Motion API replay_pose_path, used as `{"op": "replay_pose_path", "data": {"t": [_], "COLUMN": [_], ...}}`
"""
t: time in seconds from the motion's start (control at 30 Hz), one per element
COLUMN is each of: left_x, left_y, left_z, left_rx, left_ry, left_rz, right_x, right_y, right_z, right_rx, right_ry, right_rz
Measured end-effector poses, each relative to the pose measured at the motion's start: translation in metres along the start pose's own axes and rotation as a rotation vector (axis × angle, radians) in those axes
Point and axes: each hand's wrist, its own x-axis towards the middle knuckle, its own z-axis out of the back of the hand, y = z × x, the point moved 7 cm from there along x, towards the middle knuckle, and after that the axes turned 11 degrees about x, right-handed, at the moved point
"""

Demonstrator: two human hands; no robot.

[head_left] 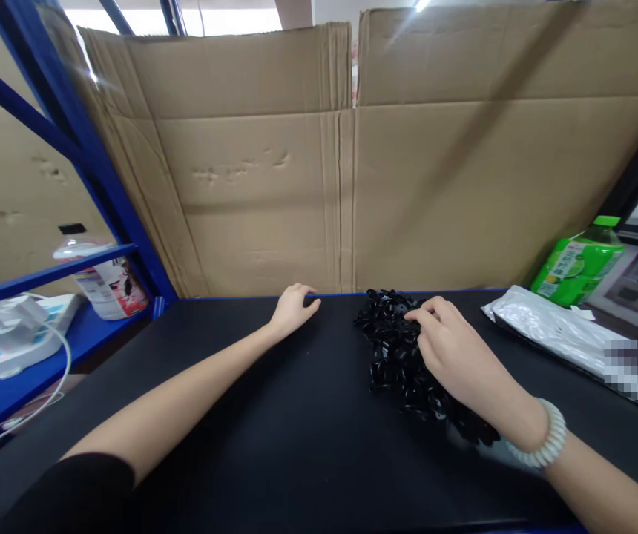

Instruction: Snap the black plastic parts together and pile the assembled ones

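A heap of small glossy black pieces [394, 356], which look like plastic, lies on the black tabletop [308, 445] right of centre. My right hand [452, 348], with a pale coiled band [544, 437] on its wrist, reaches over the heap from the right. Its fingers are bent and drawn together at the upper part of the heap; whatever is between their tips is hidden. Near the far edge of the table, left of the heap, my left hand [292, 311] rests with its thumb apart from the fingers and holds nothing.
Cardboard panels [252, 185] stand behind the table. At the right lie a silvery plastic bag [558, 330] and a green bottle [580, 259]. On a blue shelf [85, 334] at the left are a labelled bottle [107, 285] and a white power strip [24, 341] with a cable.
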Motion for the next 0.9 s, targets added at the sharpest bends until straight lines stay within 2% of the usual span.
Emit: {"op": "replay_pose_path", "data": {"t": [0.07, 0.13, 0.27, 0.33, 0.43, 0.5, 0.57, 0.63, 0.73, 0.9], "left_x": [0.016, 0.025, 0.017, 0.000, -0.037, -0.066, -0.093, -0.115, -0.137, -0.148], "left_y": [0.000, -0.001, -0.008, -0.016, -0.038, -0.056, -0.075, -0.091, -0.110, -0.118], "left_z": [-0.005, -0.010, -0.010, -0.004, 0.010, 0.021, 0.030, 0.038, 0.044, 0.048], "left_rx": [0.047, 0.071, 0.050, 0.010, -0.092, -0.189, -0.280, -0.463, -0.675, -0.722], "left_ry": [0.033, 0.074, 0.152, 0.179, 0.188, 0.169, 0.149, 0.112, 0.083, 0.032], "left_rz": [-0.014, -0.025, -0.053, -0.084, -0.136, -0.161, -0.184, -0.225, -0.323, -0.374], "right_x": [-0.003, -0.007, -0.025, -0.037, -0.056, -0.062, -0.060, -0.055, -0.049, -0.046], "right_y": [0.012, 0.027, 0.049, 0.050, 0.050, 0.051, 0.051, 0.052, 0.057, 0.061], "right_z": [0.001, -0.005, -0.036, -0.059, -0.091, -0.101, -0.102, -0.100, -0.098, -0.095], "right_rx": [0.113, 0.295, 0.619, 0.815, 1.232, 1.495, 1.697, 1.849, 1.977, 1.983], "right_ry": [-0.003, 0.049, 0.262, 0.378, 0.513, 0.514, 0.460, 0.445, 0.499, 0.494], "right_rz": [-0.040, -0.050, -0.139, -0.296, -0.621, -0.795, -0.878, -0.891, -0.855, -0.723]}}
